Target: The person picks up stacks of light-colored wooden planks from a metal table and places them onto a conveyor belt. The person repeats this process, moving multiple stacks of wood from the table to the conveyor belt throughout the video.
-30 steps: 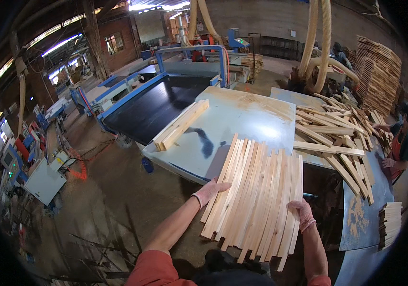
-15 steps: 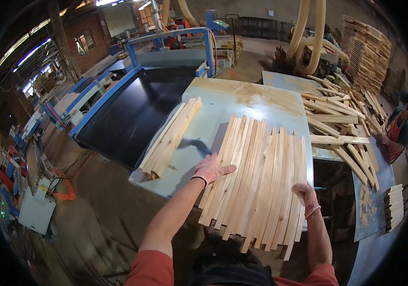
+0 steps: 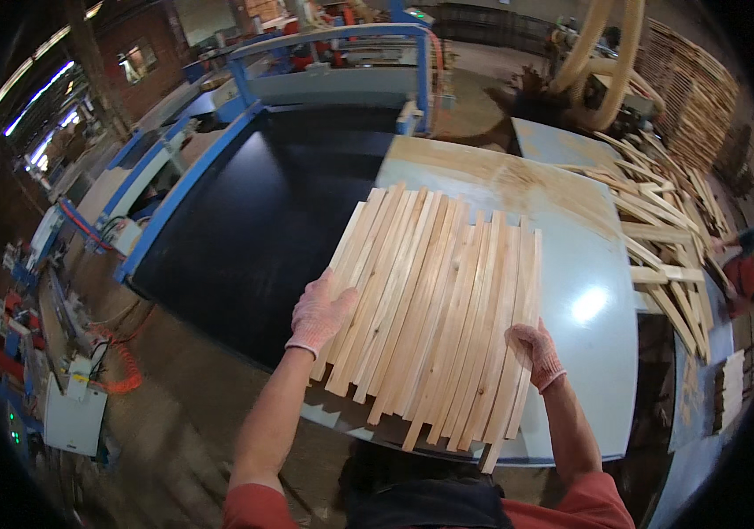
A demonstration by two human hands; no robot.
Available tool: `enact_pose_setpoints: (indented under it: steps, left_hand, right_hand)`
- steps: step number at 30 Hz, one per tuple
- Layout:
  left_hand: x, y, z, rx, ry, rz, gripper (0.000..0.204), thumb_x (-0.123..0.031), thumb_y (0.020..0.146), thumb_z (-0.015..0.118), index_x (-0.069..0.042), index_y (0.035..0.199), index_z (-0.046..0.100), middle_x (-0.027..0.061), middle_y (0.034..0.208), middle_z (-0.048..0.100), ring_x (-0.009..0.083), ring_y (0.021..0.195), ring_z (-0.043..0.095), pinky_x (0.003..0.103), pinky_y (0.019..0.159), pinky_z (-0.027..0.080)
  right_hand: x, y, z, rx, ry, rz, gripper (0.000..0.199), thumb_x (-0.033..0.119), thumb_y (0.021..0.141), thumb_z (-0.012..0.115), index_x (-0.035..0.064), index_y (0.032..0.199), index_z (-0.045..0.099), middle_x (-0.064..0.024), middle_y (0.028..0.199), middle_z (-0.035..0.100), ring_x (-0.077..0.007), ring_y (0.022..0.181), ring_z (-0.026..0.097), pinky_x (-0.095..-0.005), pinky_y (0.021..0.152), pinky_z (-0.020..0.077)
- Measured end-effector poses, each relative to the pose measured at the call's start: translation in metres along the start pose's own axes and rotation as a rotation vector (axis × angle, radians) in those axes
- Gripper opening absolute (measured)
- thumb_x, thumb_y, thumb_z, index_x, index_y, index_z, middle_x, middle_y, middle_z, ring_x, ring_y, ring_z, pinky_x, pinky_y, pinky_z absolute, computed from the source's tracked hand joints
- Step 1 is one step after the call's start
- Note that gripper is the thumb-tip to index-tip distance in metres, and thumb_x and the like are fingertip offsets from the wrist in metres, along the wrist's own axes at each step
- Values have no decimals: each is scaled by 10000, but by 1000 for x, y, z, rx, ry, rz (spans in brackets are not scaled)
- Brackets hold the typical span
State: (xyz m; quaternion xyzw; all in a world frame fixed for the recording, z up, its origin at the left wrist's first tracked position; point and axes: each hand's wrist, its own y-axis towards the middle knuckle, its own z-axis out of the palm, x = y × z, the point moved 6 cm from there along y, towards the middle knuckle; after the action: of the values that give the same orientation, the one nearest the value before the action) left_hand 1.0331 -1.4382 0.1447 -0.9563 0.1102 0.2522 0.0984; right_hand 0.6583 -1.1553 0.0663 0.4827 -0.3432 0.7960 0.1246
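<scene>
A wide row of pale wooden strips point(image 3: 430, 309) lies side by side on a light grey tabletop point(image 3: 584, 273), the near ends uneven. My left hand point(image 3: 322, 313), in a pinkish knit glove, grips the row's left edge, its thumb over the top and its fingers along the outer side. On the opposite edge my right hand point(image 3: 535, 353), gloved alike, is curled round the outermost strip. Between them the strips are pressed together. The row's left side reaches the border of a black conveyor belt point(image 3: 245, 220). The fingers under the edges are partly hidden.
A blue frame point(image 3: 333, 33) spans the belt's far end. Right of the tabletop lies a jumbled heap of wooden pieces point(image 3: 659, 220), with a person point(image 3: 742, 269) beside it. Stacked boards point(image 3: 690, 88) and large ducts point(image 3: 601, 66) stand behind. A grey control box point(image 3: 75, 410) is at the left.
Both hands have shifted left with the row of strips. The separate strips at the left now appear joined to it. The whole view has also turned somewhat.
</scene>
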Motion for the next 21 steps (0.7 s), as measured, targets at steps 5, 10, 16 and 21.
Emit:
enact_pose_setpoints:
  steps: [5,10,16,21]
  left_hand:
    - [98,61,-72,-19,2,-60,914,-640,935,633,-102,1646,430,244,1576,516,411,1445,520,525,1196,425]
    - [220,135,-145,-28,120,-83,928,-664,953,620,-114,1666,393,223,1642,434,416,1512,430,519,1239,363]
    - [352,219,-237,-105,309,-28,966,-700,962,589,-93,1679,363,251,1760,237,431,1622,229,503,1326,168]
    - [442,225,-311,-336,26,129,790,-494,1018,627,-56,1640,413,270,1719,320,411,1619,261,504,1321,205]
  right_hand:
    - [-29,31,155,94,85,-25,618,25,918,668,79,1498,461,-104,1086,675,-256,956,691,-409,868,607]
    - [-79,58,318,194,189,-41,613,-60,927,634,73,1492,435,-135,1071,667,-284,883,702,-426,806,626]
    - [-133,84,504,118,55,-61,450,22,929,702,105,1335,526,-80,1089,666,-239,969,697,-409,848,619]
    - [-183,123,651,145,88,-68,343,56,966,695,91,1265,530,-99,1075,667,-250,953,698,-415,826,613]
